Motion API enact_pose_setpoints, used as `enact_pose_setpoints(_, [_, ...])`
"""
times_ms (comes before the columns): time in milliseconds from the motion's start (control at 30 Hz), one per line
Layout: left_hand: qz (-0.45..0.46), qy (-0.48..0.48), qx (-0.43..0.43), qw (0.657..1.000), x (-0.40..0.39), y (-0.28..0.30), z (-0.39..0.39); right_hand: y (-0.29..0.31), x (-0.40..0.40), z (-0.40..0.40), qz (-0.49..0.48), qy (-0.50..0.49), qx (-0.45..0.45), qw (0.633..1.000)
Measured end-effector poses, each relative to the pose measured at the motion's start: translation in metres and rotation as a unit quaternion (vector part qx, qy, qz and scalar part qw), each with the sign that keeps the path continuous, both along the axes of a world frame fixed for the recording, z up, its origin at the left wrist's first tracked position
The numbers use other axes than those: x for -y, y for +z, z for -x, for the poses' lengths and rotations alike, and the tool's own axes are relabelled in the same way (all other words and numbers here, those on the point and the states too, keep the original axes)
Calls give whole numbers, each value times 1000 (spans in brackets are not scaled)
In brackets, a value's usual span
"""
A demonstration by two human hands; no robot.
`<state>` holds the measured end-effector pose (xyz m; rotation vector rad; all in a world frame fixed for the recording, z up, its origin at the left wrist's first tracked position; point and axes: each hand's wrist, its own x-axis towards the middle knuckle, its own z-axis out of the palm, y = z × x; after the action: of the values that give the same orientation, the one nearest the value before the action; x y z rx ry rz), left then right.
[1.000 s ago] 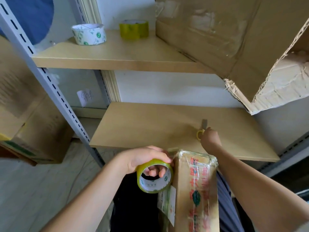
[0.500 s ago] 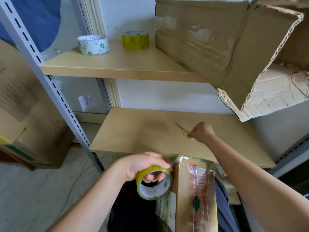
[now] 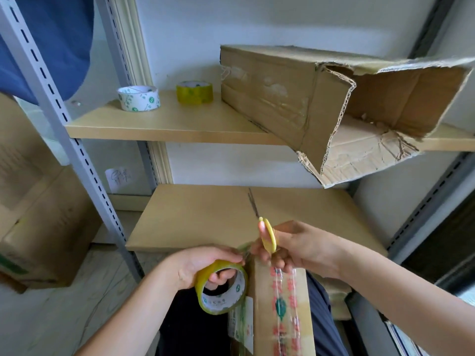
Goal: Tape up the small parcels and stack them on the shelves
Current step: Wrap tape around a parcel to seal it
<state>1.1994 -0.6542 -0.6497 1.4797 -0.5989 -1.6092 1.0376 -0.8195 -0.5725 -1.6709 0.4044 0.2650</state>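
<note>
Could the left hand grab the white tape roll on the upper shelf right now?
Probably not at once: the left hand already grips a yellow tape roll against the parcel. The path up to the white tape roll looks open, though.

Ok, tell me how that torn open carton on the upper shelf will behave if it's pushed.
The torn carton looks empty, so probably light. It overhangs the upper shelf, so a push may tip it off. Its ripped flap likely flexes.

Yellow tape roll (image 3: 221,289); yellow-handled scissors (image 3: 268,236); brown parcel (image 3: 282,309), red print; white green-patterned roll (image 3: 138,98).
</note>
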Motion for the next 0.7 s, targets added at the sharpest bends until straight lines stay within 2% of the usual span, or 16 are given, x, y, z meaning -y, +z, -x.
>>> enact_pose_setpoints(100, [-26,17,5,1000,-4,1,-1,9,-19,25,-27,77,-93,992])
enact_pose_setpoints(333, [-103,-18,-3,995,-3,10,4,24,-33,46,49,136,-209,967])
enact_pose_setpoints(700, [-94,8,-6,996,-13,13,12,19,-49,7,144,37,-201,968])
